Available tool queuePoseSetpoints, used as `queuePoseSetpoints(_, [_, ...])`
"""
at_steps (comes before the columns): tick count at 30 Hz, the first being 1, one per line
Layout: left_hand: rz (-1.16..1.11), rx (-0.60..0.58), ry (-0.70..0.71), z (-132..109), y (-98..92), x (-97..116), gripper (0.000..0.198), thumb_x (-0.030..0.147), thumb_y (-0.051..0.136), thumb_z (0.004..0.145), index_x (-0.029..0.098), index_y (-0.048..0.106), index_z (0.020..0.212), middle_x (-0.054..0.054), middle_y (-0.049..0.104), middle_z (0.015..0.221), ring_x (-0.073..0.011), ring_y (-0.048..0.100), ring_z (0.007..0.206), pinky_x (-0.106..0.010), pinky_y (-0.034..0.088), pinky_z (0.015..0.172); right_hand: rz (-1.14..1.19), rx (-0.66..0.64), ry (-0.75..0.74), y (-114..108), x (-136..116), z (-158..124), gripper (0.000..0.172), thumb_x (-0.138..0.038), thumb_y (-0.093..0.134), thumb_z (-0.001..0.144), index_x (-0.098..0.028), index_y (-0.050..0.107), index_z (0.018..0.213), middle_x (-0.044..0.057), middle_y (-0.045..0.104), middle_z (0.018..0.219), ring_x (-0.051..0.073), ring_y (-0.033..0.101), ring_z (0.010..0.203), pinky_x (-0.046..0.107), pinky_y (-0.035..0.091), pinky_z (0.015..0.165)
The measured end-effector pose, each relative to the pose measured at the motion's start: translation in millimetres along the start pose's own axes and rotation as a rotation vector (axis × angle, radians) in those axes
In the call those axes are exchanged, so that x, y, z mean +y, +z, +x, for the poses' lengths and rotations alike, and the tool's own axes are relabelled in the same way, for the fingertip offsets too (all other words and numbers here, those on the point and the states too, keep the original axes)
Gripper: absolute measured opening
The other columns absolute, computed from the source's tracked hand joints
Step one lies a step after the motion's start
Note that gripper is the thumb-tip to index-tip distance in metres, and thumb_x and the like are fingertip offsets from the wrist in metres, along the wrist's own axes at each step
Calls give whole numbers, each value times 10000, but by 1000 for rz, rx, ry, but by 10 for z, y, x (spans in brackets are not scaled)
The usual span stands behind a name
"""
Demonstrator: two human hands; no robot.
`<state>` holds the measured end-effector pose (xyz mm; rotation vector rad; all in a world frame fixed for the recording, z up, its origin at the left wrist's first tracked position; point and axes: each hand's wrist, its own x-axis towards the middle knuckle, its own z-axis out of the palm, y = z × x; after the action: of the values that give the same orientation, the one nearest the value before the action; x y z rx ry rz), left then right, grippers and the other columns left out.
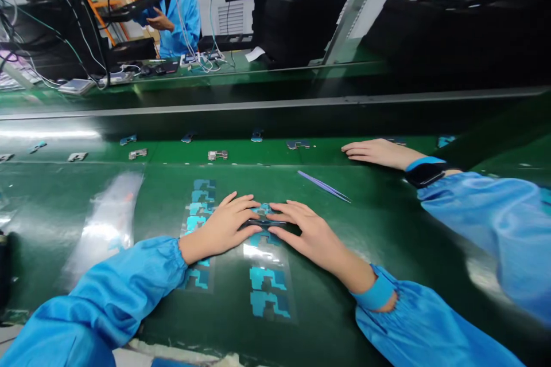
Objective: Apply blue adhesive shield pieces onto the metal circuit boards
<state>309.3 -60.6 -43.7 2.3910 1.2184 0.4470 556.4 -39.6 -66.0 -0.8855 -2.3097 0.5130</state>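
In the middle of the frame, the left hand (226, 226) and right hand (307, 235) cover parts of the dark bar (264, 222); what it is cannot be told. They partly hide the near sheet (269, 281), and the left hand overlaps the left sheet (202, 195). Glare blurs the bag (109, 215) at left. Upper right, a co-worker's hand (381, 153) hides part of a board (399, 142); the right edge cuts their sleeve (495, 215). Upper left, the top edge cuts off a person (185, 14).

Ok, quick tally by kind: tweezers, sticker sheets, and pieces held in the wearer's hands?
Tweezers: 1
Sticker sheets: 2
Held piece: 1
Total: 4
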Motion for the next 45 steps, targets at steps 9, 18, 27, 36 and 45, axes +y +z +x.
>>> queuePoseSetpoints(9, [47,29,64,-61,6,-8,449,527,611,948,199,679,1246,-158,501,1540,-332,421,1470,-611,276,1225,51,121,224,-150,78,20,304,-359,549,1002,-238,699,1238,93,720,1284,275,649,1239,484,525,1055])
queuePoseSetpoints(18, [-19,225,-1,-9,68,-16,469,412,639,958,173,540,1350,-136,682,1295,-285,631,1223,-512,477,1087,-64,-15,81,63,39,-21,504,-404,700,913,-211,624,1372,118,685,1348,335,605,1283,581,459,1105])
queuePoseSetpoints(27, [-188,155,51,-39,55,85,679,417,645,958,239,327,1531,-100,714,1206,-279,659,1159,-464,527,1005,45,137,11,219,-183,-16,489,-219,585,986,-236,466,1460,82,699,1008,258,662,984,440,580,860])
queuePoseSetpoints(36, [-241,332,72,-42,177,-9,499,205,594,977,256,446,1451,-48,695,1077,-186,682,957,-358,587,875,454,128,447,125,-404,1,505,-431,527,993,-190,458,1431,-21,623,684,187,578,619,351,516,642])
queuePoseSetpoints(45, [-33,324,240,-94,126,46,619,122,431,1028,307,235,1586,-102,629,1170,-201,634,1045,-348,582,882,766,233,668,284,-525,64,600,-518,698,836,-190,529,1309,37,726,823,217,684,788,383,544,773])
